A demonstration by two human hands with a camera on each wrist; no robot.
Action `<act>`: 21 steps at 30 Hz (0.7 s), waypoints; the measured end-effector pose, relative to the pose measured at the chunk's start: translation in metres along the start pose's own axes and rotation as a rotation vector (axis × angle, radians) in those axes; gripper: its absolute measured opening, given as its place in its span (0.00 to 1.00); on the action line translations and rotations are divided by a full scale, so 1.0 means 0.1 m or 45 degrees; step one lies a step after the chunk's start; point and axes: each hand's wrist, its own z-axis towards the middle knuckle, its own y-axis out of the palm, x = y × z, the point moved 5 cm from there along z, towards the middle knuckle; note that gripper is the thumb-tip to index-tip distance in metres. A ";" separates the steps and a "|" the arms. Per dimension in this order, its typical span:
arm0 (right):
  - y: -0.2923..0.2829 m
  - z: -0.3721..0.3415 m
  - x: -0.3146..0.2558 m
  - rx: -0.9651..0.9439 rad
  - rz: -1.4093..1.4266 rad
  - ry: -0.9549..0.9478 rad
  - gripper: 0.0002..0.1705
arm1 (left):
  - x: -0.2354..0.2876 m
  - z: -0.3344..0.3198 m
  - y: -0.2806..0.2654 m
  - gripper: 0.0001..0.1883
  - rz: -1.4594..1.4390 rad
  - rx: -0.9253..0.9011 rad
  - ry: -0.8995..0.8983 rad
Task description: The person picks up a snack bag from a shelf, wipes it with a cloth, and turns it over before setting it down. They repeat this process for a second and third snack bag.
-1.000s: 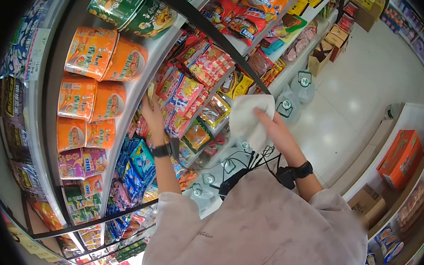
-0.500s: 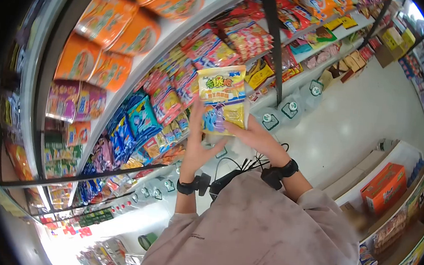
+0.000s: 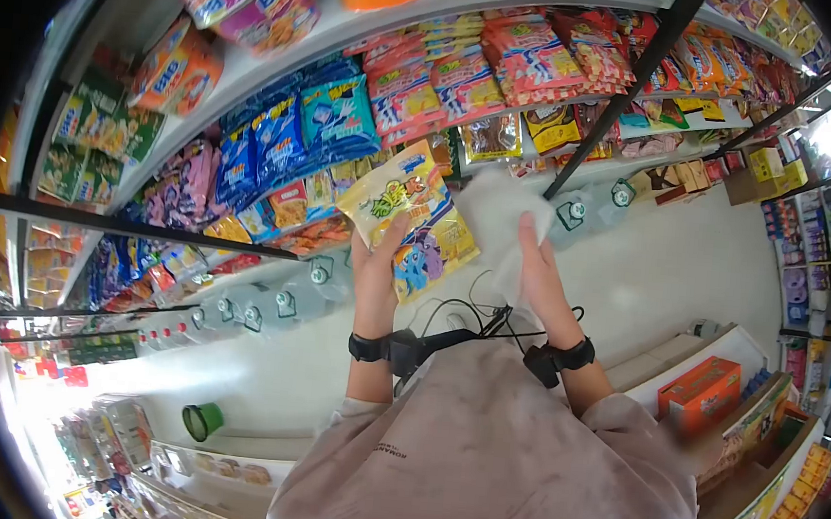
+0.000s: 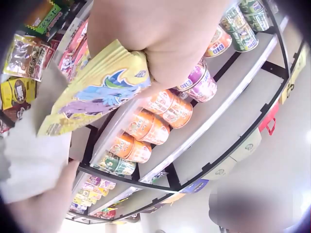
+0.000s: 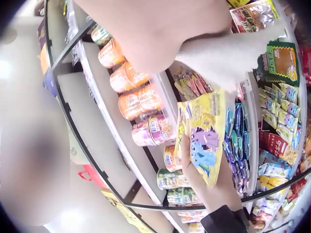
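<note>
A yellow snack bag [image 3: 438,245] with blue and purple cartoon figures is tilted in front of the shelves. My left hand [image 3: 376,268] grips its left side, thumb across the front. To the right of the bag, my right hand [image 3: 541,274] holds a crumpled white cloth [image 3: 497,212], thumb on top. In the left wrist view the bag [image 4: 104,94] hangs from the left hand, and the cloth [image 4: 36,155] overlaps its lower edge. The right wrist view shows the cloth [image 5: 218,60] bunched under the right hand, its lower end close to the bag's top.
Blue snack packs [image 3: 276,146] and pink snack packs [image 3: 464,83] fill the shelf ahead, with cup noodles [image 3: 179,70] above left. Large water bottles [image 3: 285,303] stand along the floor under the shelf. Black cables [image 3: 499,320] hang before the chest. An orange box [image 3: 700,394] sits at right.
The left hand has come from the shelf to the bag and now grips it. The right hand, which held the bag a moment ago, has moved right with the cloth. The view has turned left.
</note>
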 end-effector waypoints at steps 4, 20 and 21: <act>0.54 -0.48 0.07 -0.083 -0.995 -0.899 0.31 | -0.20 -0.11 -0.13 0.25 -0.070 -0.015 -0.134; 0.62 -1.27 -0.40 -0.341 -1.241 -1.321 0.22 | -0.55 -1.01 0.21 0.15 0.551 -0.640 0.095; 0.47 -1.24 -0.43 -0.337 -1.225 -1.303 0.22 | -0.63 -1.03 0.32 0.14 0.616 -0.712 0.011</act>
